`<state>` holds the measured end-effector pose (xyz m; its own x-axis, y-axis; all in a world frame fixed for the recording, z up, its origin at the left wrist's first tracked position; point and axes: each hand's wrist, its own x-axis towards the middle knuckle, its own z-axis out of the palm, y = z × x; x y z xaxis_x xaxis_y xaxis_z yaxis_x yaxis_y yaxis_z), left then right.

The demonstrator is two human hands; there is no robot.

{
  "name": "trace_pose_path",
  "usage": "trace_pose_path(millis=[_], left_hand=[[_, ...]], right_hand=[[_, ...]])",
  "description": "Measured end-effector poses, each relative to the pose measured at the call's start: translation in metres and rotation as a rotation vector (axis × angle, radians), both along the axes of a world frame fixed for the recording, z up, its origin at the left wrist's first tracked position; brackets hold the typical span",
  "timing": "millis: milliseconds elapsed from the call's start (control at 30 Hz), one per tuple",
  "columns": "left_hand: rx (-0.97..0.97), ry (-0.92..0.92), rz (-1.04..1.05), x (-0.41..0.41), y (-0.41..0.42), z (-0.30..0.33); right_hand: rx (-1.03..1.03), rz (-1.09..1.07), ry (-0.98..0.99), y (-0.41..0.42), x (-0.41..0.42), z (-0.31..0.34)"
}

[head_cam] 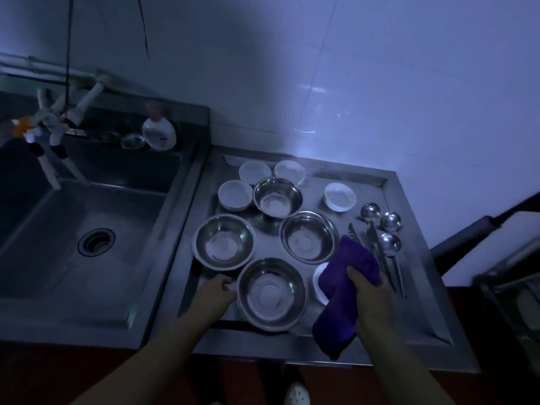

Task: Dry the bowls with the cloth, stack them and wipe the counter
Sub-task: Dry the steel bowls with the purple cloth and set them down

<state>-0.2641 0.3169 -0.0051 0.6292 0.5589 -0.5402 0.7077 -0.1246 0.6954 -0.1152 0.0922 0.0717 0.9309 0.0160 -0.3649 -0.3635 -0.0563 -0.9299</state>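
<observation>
While right fingers [358, 276] grip purple cloth [344, 287], left fingers [226, 283] curled, steel bowls [271, 293] empty

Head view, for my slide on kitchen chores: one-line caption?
Right hand holds a purple cloth as left hand reaches the nearest steel bowl on the counter.

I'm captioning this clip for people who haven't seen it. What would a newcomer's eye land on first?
First the purple cloth, the one bright colour in a dim kitchen, gripped by the right hand at the near right of the steel draining counter. Next the four shiny steel bowls, the nearest beside the left hand, with small white bowls behind. The sink lies to the left.
</observation>
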Motion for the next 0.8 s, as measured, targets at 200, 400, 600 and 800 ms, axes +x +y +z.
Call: trace_pose_path(millis=[200,400,600,800], left_hand=[[-0.124,0.074,0.051,0.017,-0.018,-0.032],[-0.378,0.027,0.150,0.021,-0.019,-0.040],[-0.135,0.124,-0.056,0.041,-0.014,-0.013],[0.149,-0.089,-0.041,0.081,0.004,0.034]], right_hand=[[-0.090,-0.061,-0.043,-0.011,-0.003,-0.010],[-0.089,0.010,0.002,-0.002,0.008,-0.021],[-0.095,0.082,0.010,0.008,0.035,-0.016],[-0.082,0.105,-0.058,0.025,0.062,0.006]])
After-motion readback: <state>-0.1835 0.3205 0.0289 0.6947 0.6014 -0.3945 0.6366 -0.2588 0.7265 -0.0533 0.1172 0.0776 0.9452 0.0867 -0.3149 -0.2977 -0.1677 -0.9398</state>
